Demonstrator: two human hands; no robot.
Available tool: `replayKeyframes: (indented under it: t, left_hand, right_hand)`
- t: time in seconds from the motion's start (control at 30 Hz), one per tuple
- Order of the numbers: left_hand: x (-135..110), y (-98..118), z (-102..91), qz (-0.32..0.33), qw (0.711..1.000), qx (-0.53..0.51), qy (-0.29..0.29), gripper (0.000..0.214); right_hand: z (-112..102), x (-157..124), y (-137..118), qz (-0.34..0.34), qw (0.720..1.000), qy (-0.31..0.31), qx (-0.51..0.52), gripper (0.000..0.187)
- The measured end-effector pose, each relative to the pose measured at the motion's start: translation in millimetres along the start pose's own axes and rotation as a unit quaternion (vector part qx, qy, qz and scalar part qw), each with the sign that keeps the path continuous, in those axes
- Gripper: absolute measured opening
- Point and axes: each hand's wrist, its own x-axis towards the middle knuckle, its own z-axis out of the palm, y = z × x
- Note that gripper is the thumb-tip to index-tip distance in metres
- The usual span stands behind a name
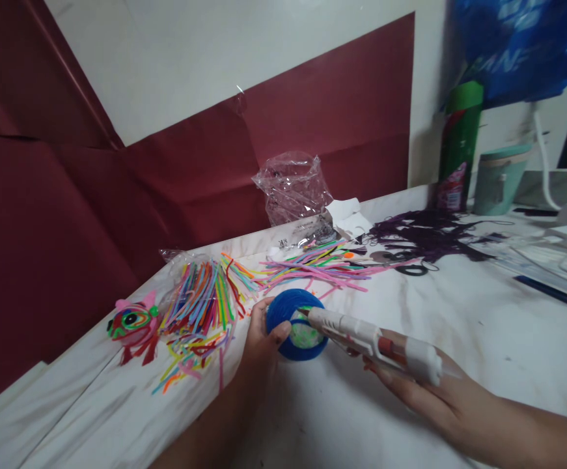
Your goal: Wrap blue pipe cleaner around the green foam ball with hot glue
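My left hand [262, 332] grips the left side of a round blue ball [283, 306], its thumb on the front. The ball looks wrapped in blue strands, with a pale, green-flecked patch [305, 333] uncovered on the side facing me. In my right hand [410, 384] is a white glue gun [361, 332], fingers wrapped round its handle. Its dark nozzle points left at the upper edge of the pale patch; whether the tip touches it I cannot tell. Both are held just above the white marbled table.
A pink and red animal figure [134, 326] stands at the left. Beside it lie bundles of coloured pipe cleaners [200, 296]. Purple strands [420, 234], black scissors [413, 268], a clear plastic bag [293, 189], a green can [459, 143] and a teal cup [500, 182] are behind.
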Motion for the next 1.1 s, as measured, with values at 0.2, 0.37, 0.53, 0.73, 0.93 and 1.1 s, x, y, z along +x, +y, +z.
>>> replayKeyframes:
  t: [0.2,0.37,0.53,0.73,0.93,1.1]
  left_hand:
    - [0,0,-1.9,-0.005,1.000,0.011,0.005,0.063]
    - [0,0,-0.8,-0.007,1.000,0.002,-0.004,0.065]
    - [1,-1,-1.3,0.002,1.000,0.001,0.003,0.064]
    - [1,0,-2.9,-0.003,1.000,0.008,-0.006,0.062]
    - [1,0,-1.7,0.001,1.000,0.006,0.005,0.059]
    - [1,1,-0.8,-0.021,1.000,-0.004,-0.003,0.061]
  right_hand:
    - [2,0,3,0.001,1.000,0.005,0.017,0.016]
    - [3,-2,6,0.005,1.000,-0.005,0.023,0.016]
    - [6,-7,12,0.010,1.000,-0.001,0.026,0.018]
    - [6,-7,13,0.007,0.999,0.003,0.032,0.017]
    - [6,-6,13,0.016,1.000,0.006,0.014,0.018]
    - [5,-7,11,0.008,1.000,0.001,0.014,0.016]
